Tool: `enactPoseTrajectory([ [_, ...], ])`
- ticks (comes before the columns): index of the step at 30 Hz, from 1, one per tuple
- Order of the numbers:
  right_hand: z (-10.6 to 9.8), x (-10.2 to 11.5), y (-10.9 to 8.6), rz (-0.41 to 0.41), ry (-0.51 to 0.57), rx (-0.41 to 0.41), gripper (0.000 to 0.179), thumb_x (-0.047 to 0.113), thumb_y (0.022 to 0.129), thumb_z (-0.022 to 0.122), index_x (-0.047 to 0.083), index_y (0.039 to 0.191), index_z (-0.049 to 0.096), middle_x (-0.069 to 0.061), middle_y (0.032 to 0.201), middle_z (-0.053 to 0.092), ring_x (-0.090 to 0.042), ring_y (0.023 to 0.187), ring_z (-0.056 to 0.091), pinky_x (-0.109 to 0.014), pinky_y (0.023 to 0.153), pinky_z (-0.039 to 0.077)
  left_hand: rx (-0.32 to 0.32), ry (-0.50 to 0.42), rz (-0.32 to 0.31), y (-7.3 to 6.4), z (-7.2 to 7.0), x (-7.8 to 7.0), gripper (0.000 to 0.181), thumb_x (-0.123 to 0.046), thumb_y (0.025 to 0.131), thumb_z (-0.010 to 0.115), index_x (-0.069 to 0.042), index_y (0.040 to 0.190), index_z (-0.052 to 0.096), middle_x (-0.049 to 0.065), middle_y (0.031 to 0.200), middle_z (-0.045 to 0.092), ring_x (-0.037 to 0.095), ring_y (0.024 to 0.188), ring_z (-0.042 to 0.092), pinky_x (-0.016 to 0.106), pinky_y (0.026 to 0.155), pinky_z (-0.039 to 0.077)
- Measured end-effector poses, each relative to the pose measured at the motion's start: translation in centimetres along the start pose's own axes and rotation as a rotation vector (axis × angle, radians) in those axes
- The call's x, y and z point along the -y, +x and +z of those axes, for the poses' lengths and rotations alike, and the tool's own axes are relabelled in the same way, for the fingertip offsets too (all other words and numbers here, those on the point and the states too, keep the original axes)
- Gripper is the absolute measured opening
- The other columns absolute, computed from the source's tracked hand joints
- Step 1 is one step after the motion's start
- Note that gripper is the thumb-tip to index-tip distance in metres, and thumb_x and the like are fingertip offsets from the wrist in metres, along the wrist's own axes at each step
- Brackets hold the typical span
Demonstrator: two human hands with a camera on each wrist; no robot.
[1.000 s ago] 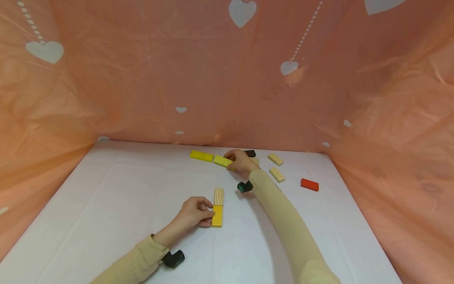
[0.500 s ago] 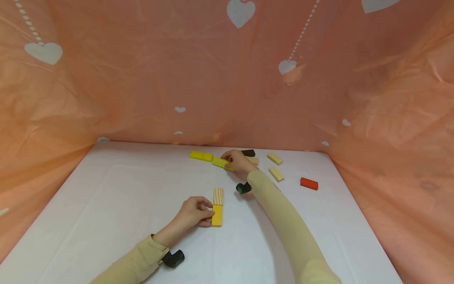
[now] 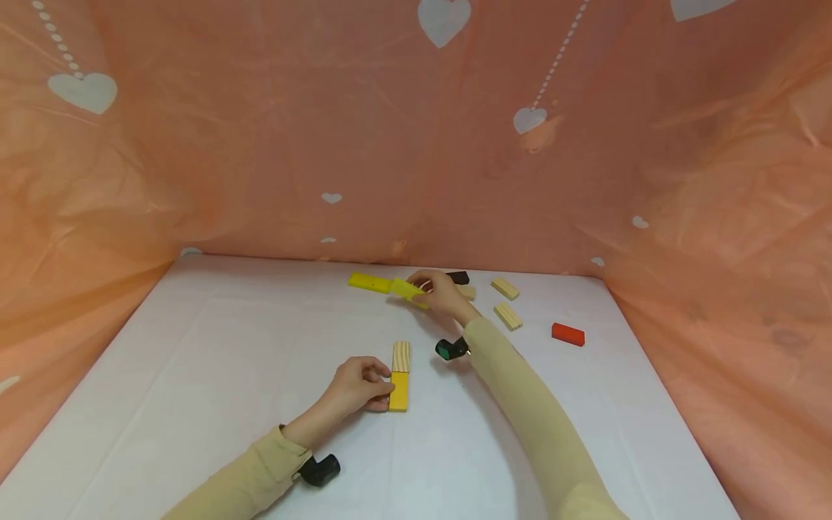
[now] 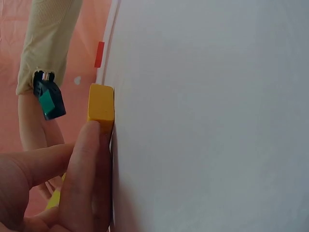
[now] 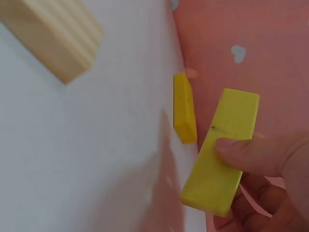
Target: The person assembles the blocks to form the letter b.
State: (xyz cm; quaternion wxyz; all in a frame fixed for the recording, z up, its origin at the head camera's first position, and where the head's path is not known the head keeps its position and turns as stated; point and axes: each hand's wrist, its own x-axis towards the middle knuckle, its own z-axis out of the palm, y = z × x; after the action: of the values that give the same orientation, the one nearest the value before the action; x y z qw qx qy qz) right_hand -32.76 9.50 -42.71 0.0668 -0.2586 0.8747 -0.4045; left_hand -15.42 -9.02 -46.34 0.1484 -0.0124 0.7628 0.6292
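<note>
My right hand (image 3: pixel 444 295) pinches a lime-yellow wooden block (image 5: pixel 222 150) between thumb and fingers. The block is tilted and raised, with a shadow under it on the white table (image 3: pixel 312 325). My left hand (image 3: pixel 356 384) is at the left side of an orange-yellow block (image 3: pixel 399 392), its thumb tip overlapping the block's edge. In the left wrist view its fingertips (image 4: pixel 91 133) touch that block just below its end face. A plain striped wooden block (image 3: pixel 401 357) lies end to end with the orange-yellow one, at its far end.
A bright yellow block (image 3: pixel 368 282) lies left of the raised one, near the back edge. Behind the right hand are a black block (image 3: pixel 459 277) and a plain block (image 3: pixel 467 292). Two plain blocks (image 3: pixel 505 288) and a red block (image 3: pixel 568 334) lie farther right. Orange cloth (image 3: pixel 416 180) hangs around the table.
My right hand has lifted the lime-yellow block off the table, tilting its left end up. The left hand has stayed at the orange-yellow block.
</note>
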Motion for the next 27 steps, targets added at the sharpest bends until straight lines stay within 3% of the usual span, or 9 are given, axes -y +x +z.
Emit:
enactPoseTrajectory([
  [15, 0.3, 0.6, -1.9, 0.058, 0.259, -0.097, 0.035, 0.0, 0.085, 0.071, 0.002, 0.117, 0.058, -0.013, 0.11, 0.061, -0.025, 0.099, 0.059, -0.034, 0.088, 0.053, -0.022, -0.003, -0.021, 0.1, 0.1, -0.2, 0.02, 0.004, 0.081, 0.072, 0.005, 0.099, 0.062, 0.013, 0.076, 0.059, 0.017, 0.058, 0.064, 0.033, 0.055, 0.06],
  [27, 1.1, 0.9, -3.6, 0.14, 0.404, -0.09, 0.043, 0.003, 0.083, 0.074, 0.005, 0.122, 0.055, -0.013, 0.104, 0.063, -0.025, 0.083, 0.065, -0.029, 0.071, 0.058, -0.02, -0.002, -0.022, 0.4, 0.0, 0.1, 0.021, 0.004, 0.081, 0.072, 0.005, 0.099, 0.062, 0.012, 0.077, 0.06, 0.018, 0.059, 0.065, 0.033, 0.056, 0.06],
])
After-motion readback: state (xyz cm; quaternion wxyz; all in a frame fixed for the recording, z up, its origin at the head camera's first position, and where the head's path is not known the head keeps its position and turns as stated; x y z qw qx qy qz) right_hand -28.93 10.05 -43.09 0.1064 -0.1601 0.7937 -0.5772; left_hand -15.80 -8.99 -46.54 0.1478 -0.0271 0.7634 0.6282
